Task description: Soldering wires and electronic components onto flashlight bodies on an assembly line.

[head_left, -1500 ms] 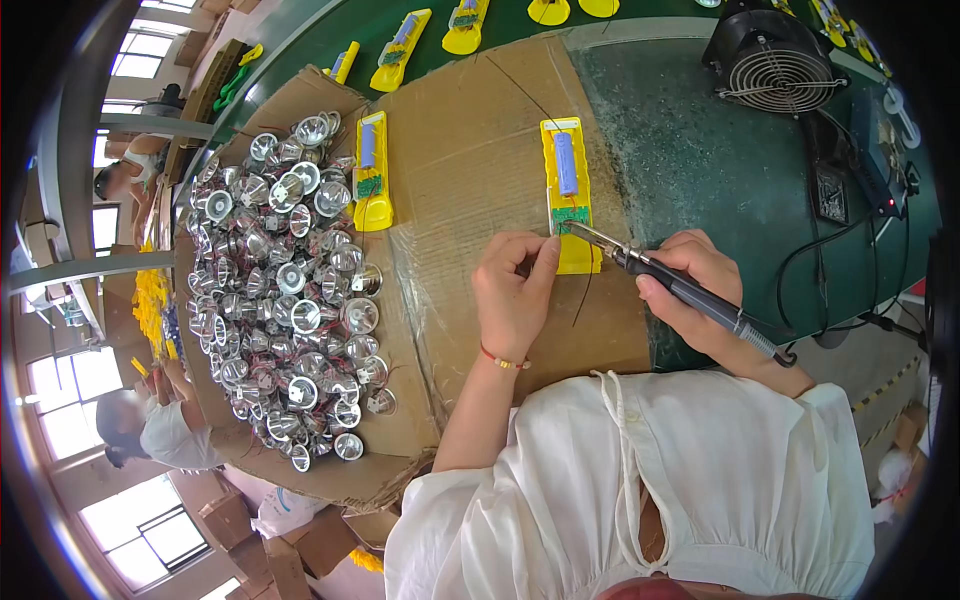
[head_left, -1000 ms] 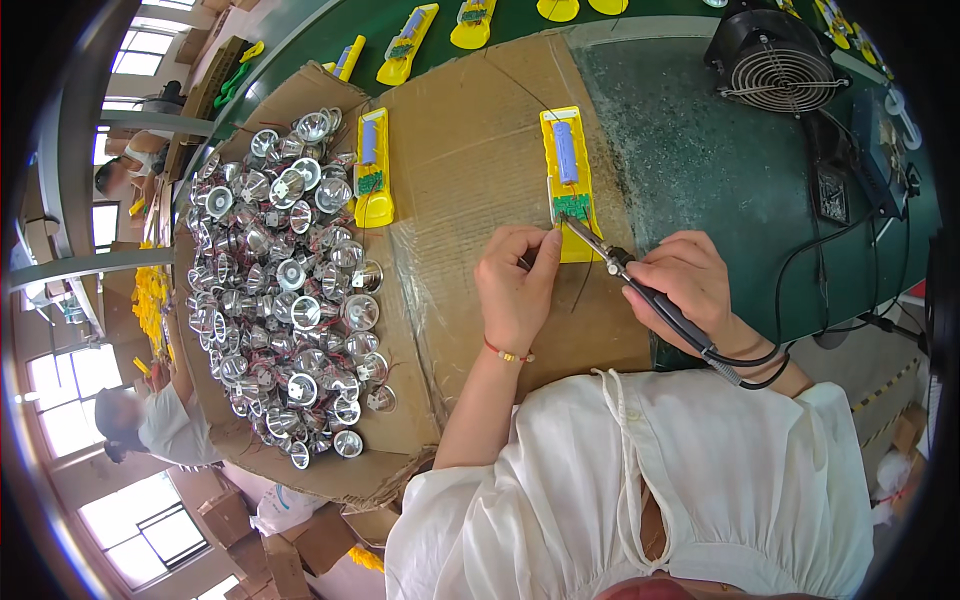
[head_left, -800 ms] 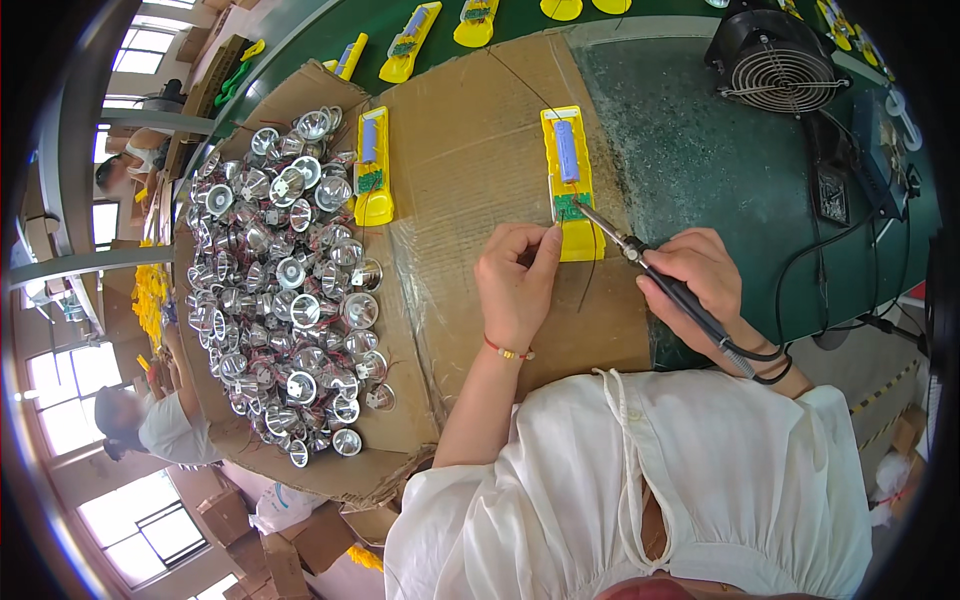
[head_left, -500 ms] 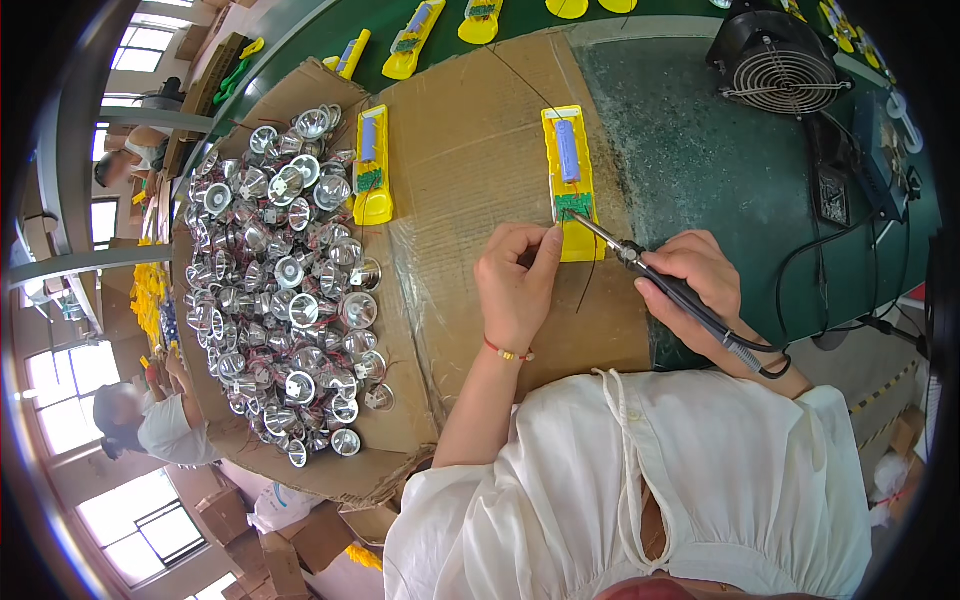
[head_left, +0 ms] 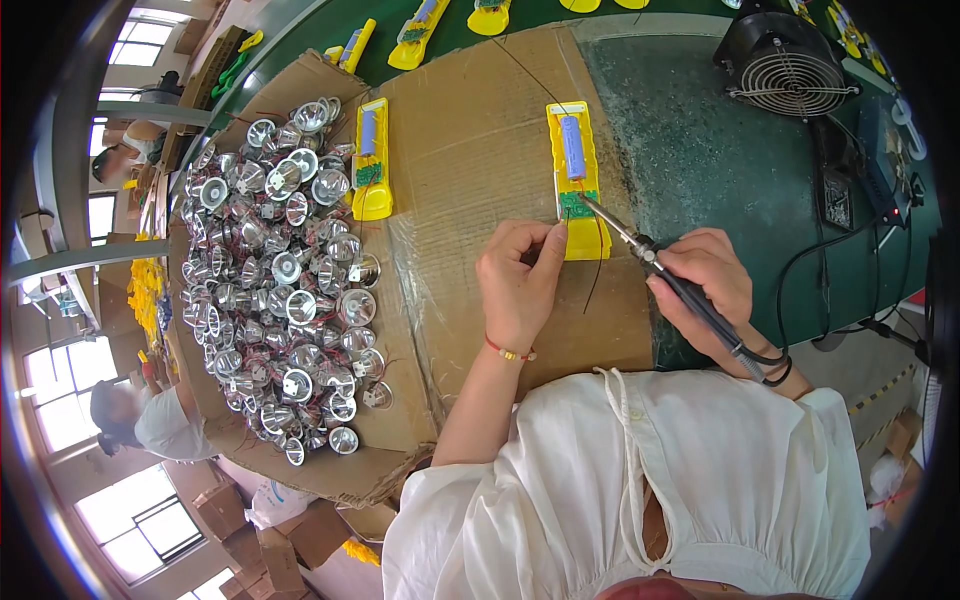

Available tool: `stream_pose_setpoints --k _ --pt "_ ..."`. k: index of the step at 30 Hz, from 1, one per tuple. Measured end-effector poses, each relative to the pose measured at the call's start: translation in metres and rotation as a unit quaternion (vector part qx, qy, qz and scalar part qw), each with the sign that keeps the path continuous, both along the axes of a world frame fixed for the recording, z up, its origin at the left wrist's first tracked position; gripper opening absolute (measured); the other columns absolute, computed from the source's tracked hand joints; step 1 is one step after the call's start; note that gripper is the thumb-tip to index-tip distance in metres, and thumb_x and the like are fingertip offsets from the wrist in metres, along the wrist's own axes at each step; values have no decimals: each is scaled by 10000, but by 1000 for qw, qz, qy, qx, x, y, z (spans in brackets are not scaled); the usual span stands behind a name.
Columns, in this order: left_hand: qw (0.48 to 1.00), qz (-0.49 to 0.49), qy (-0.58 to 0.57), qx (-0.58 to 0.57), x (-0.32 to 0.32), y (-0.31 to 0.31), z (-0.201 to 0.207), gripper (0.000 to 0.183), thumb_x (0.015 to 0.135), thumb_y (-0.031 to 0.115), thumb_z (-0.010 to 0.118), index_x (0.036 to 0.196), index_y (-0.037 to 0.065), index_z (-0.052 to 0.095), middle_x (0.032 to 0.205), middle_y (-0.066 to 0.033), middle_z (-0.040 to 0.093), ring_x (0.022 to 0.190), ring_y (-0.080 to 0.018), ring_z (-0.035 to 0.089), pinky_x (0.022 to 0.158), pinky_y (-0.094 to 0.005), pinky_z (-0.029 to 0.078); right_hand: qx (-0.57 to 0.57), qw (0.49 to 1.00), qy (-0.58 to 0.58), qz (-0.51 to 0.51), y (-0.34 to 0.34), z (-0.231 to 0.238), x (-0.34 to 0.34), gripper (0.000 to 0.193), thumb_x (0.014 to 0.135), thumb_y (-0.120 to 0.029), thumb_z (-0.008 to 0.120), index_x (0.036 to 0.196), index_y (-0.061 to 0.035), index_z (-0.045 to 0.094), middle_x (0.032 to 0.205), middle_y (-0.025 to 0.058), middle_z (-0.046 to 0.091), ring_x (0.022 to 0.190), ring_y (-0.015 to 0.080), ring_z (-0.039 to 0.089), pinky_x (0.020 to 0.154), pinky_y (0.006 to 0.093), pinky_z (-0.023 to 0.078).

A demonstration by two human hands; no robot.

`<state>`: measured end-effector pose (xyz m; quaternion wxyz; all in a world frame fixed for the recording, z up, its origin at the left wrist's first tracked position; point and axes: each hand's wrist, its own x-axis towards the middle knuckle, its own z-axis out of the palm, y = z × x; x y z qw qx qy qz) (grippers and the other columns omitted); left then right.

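A yellow plastic casing lies on cardboard in front of me. It holds a purple cylindrical battery and a small green circuit board with thin wires. My right hand grips the black handle of a soldering iron, whose tip meets the board's upper part. At the casing's left edge, my left hand has thumb and forefinger pinched together, seemingly on a thin dark wire running from the board. The pinch itself is partly hidden.
Left of my hands is a large heap of silver reflector cups with wires. A second yellow casing lies beside it. A black fan stands at the far right, near a blue soldering station. Another person sits beyond the heap.
The iron's tip has moved up slightly on the board, from its middle to its upper edge. My left hand keeps its pinch beside the casing.
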<state>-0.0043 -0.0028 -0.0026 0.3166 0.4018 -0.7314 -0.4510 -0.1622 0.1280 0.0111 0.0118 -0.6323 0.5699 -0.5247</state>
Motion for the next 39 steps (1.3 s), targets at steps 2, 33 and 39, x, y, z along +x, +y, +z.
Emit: stream_pose_setpoints --k 2,33,39 --pt "1000 -1 -3 -6 0 0 0 110 789 77 655 766 -28 635 721 -89 585 578 -132 531 535 -245 432 2 1000 -12 -1 1 -2 0 235 675 22 690 873 29 565 754 133 598 677 262 571 664 353 447" --pt "997 -48 -57 -26 -12 -6 5 108 742 80 682 722 -14 633 760 -77 557 558 -143 504 507 -264 408 165 933 -320 -3 13 -1 2 148 807 -60 626 864 2 504 746 93 610 658 136 584 585 247 459" --pt "997 -43 -58 -28 -12 -6 3 106 741 73 681 723 -20 632 757 -76 557 543 -140 504 496 -261 407 171 937 -303 -18 17 1 -4 141 831 -74 603 885 3 498 745 90 610 668 137 587 592 252 463"
